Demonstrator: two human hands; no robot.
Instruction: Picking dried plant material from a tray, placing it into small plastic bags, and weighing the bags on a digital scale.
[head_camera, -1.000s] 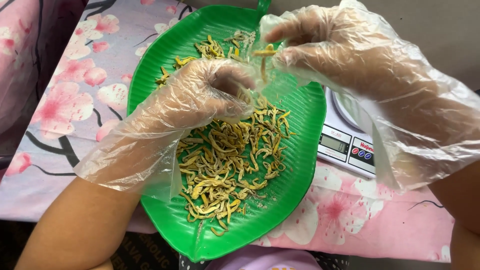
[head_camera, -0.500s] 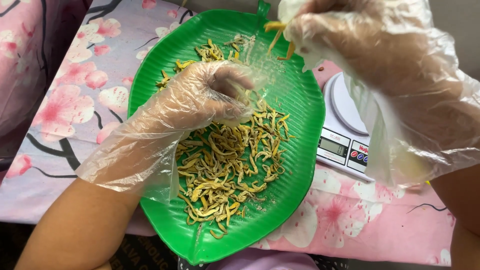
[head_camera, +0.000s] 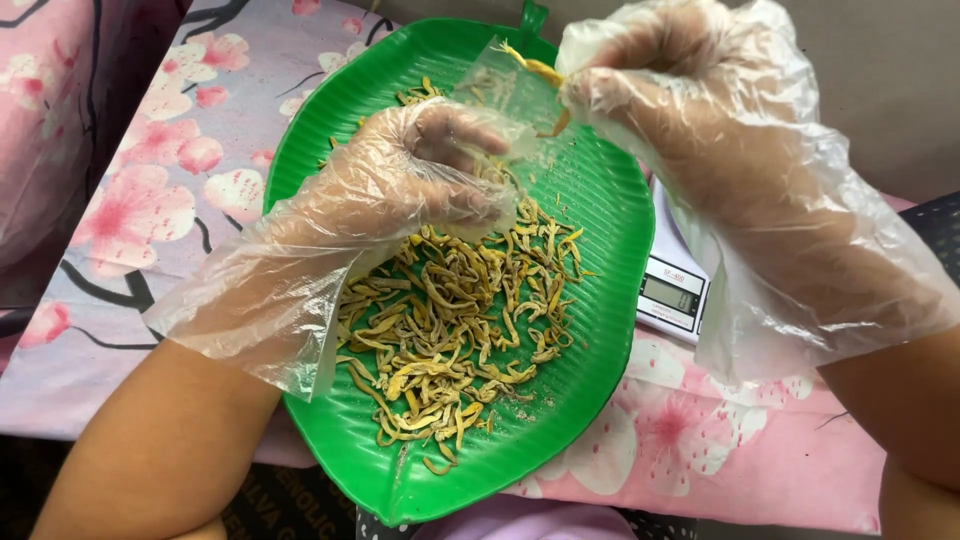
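Many yellow dried strips (head_camera: 455, 325) fill the green leaf-shaped tray (head_camera: 600, 230).

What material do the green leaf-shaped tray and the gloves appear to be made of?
The green tray looks like moulded plastic: glossy, evenly coloured, with regular ribs. The gloves on the left hand and right hand seem to be thin clear plastic film, loose, wrinkled and see-through.

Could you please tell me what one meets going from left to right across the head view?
Pink floral tablecloth → left hand in clear plastic glove → pile of yellow dried strips → right hand in clear plastic glove, above the small white digital scale.
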